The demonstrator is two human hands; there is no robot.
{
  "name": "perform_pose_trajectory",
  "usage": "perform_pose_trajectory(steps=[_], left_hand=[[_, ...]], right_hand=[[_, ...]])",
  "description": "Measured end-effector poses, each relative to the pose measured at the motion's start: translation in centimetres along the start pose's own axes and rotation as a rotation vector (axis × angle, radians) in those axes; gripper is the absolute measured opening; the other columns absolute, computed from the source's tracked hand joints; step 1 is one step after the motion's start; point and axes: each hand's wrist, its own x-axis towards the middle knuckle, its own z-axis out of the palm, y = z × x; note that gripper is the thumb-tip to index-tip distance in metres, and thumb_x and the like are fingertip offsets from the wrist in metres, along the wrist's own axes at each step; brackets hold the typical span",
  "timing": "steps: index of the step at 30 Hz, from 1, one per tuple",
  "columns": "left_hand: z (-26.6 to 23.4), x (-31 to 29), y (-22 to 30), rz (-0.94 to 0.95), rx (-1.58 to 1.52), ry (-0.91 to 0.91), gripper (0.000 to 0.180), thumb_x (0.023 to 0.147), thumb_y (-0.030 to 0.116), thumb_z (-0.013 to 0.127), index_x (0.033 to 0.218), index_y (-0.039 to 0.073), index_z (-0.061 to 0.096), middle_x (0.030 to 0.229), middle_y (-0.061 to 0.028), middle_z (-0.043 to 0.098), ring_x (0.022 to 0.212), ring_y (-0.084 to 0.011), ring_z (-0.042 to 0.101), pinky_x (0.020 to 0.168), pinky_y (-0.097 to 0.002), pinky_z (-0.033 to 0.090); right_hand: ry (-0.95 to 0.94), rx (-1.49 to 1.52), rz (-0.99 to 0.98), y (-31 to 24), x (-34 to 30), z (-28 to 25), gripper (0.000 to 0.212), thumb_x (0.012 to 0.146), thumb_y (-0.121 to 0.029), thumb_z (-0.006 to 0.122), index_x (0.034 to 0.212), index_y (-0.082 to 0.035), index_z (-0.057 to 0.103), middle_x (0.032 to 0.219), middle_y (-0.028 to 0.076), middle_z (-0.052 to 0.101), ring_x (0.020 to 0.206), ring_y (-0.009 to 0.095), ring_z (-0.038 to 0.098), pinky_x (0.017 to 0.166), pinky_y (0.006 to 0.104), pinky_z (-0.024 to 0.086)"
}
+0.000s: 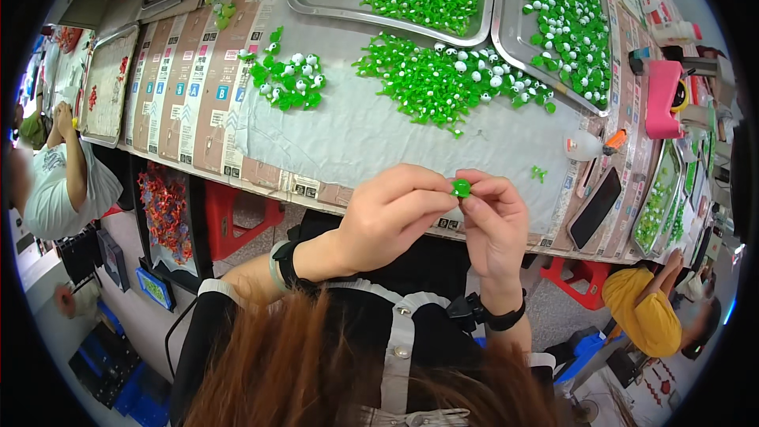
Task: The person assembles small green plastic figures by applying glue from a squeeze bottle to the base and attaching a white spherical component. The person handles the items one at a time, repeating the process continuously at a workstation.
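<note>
Over the front edge of the table, my left hand (395,213) and my right hand (494,221) meet fingertip to fingertip. Between them they pinch a small glossy green plastic piece (461,187); its underside is hidden by the fingers. Beyond my hands a heap of small green pieces (415,83) lies on a whitish sheet (340,138). White balls with dark dots (474,67) are mixed in along the heap's right side. A smaller cluster of green pieces with white balls (288,79) sits to the left. One loose green piece (538,173) rests to the right.
Two metal trays, one at the back (316,0) and one at the right (506,24), hold more green pieces. A phone (596,209), a white bottle (583,145) and a pink tape dispenser (664,99) stand at the right. People sit at both sides; red stools (237,217) are under the table.
</note>
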Motion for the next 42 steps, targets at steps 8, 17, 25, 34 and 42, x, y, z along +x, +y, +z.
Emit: perform_pose_trajectory(steps=[8, 17, 25, 34, 42], left_hand=[[-0.5, -0.4, -0.4, -0.056, 0.129, 0.058, 0.018, 0.061, -0.005, 0.059, 0.077, 0.002, 0.055, 0.079, -0.0087, 0.056, 0.07, -0.0223, 0.055, 0.06, -0.0286, 0.045], [-3.3, 1.6, -5.0, -0.158, 0.557, 0.118, 0.012, 0.066, 0.002, 0.056, 0.078, 0.003, 0.055, 0.079, -0.0088, 0.054, 0.075, -0.0256, 0.051, 0.065, -0.0334, 0.041], [4.3, 3.5, -5.2, -0.128, 0.671, -0.312, 0.008, 0.07, 0.008, 0.05, 0.077, 0.004, 0.053, 0.077, -0.0085, 0.052, 0.074, -0.0251, 0.051, 0.063, -0.0341, 0.042], [0.7, 1.9, -3.4, -0.536, -0.145, -0.134, 0.014, 0.074, 0.002, 0.051, 0.088, -0.001, 0.055, 0.082, -0.0091, 0.054, 0.074, -0.0211, 0.056, 0.065, -0.0275, 0.046], [-2.4, -0.2, -2.5, -1.13, -1.242, 0.105, 0.017, 0.08, 0.007, 0.047, 0.095, 0.0, 0.05, 0.085, -0.0077, 0.055, 0.076, -0.0152, 0.056, 0.065, -0.0219, 0.048]], right_hand=[[0.1, -0.064, 0.028, -0.1, 0.1, 0.3, 0.016, 0.073, 0.005, 0.05, 0.089, 0.001, 0.05, 0.102, 0.014, 0.05, 0.086, 0.017, 0.052, 0.076, 0.0266, 0.041], [0.855, -0.651, -0.648, -5.3, 2.1, -10.7, 0.05, 0.069, 0.0, 0.057, 0.112, -0.001, 0.032, 0.105, 0.011, 0.039, 0.089, 0.014, 0.04, 0.075, 0.0256, 0.036], [0.519, -0.787, -0.456, -6.9, 6.2, -14.1, 0.057, 0.065, -0.003, 0.062, 0.112, 0.002, 0.031, 0.098, 0.01, 0.043, 0.082, 0.014, 0.044, 0.071, 0.0237, 0.037], [0.453, -0.382, -0.429, -7.5, 3.7, -8.2, 0.038, 0.071, 0.005, 0.051, 0.107, 0.002, 0.04, 0.092, 0.011, 0.051, 0.087, 0.017, 0.051, 0.074, 0.0259, 0.041], [0.156, -0.145, -0.005, -2.7, 0.1, -2.4, 0.039, 0.071, 0.002, 0.052, 0.107, 0.003, 0.038, 0.091, 0.011, 0.051, 0.091, 0.023, 0.051, 0.073, 0.0297, 0.043]])
